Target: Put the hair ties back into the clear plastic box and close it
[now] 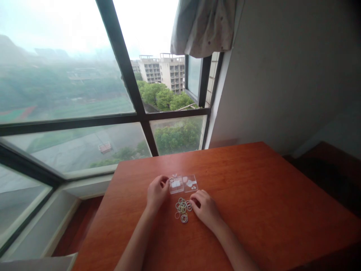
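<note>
A loose pile of small elastic hair ties (pixel 182 208), pale green, white and yellowish, lies on the table. My right hand (pixel 206 207) rests at the pile's right side, thumb and forefinger pinched at the edge of a hair tie. Behind the pile stands a clear plastic box (pixel 176 190) with dividers and something white inside. Its transparent lid (pixel 194 183) lies open to the right, marked with white patches. My left hand (pixel 158 191) is at the box's left wall, fingertips closed on a hair tie (pixel 172 180) at the box's back left corner.
The reddish-brown wooden table (pixel 239 177) reaches to a dark-framed window (pixel 145 116) on the far side. A grey curtain (pixel 204 34) hangs above it. A plain wall (pixel 270 82) rises at the right, and a low sill (pixel 93 186) runs along the left.
</note>
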The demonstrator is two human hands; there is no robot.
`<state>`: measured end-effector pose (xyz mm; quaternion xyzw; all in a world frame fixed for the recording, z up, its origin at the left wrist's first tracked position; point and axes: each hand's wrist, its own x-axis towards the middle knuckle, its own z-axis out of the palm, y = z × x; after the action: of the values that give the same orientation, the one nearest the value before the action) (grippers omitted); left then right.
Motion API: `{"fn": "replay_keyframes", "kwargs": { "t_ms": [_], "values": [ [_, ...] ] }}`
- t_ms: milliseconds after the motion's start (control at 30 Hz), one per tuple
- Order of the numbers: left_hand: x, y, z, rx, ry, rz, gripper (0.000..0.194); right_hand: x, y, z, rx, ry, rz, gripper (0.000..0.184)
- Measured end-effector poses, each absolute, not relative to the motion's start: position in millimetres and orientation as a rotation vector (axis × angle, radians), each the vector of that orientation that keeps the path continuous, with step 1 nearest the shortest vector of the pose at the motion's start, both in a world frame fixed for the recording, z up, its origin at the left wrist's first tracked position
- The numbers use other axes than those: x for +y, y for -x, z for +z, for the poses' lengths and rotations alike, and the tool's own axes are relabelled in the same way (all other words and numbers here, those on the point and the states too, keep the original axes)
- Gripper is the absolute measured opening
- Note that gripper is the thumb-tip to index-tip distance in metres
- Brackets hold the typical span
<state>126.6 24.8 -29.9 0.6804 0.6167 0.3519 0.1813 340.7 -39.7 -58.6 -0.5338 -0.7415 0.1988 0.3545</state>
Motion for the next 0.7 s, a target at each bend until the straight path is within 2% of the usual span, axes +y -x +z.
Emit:
{"fn": "replay_keyframes", "kwargs": {
  "t_ms": [533, 700],
  "values": [
    [14.3, -116.8, -32.8, 1.687, -1.878, 1.014, 0.021, -39.1, -341.7, -58.4, -1.979, 1.390, 0.518, 0.013],
    [9.1, -117.7, -31.7, 1.628, -1.892, 1.043, 0.022, -38.2, -344.1, -58.0, -1.863, 1.348, 0.613, 0.012]
  ]
}}
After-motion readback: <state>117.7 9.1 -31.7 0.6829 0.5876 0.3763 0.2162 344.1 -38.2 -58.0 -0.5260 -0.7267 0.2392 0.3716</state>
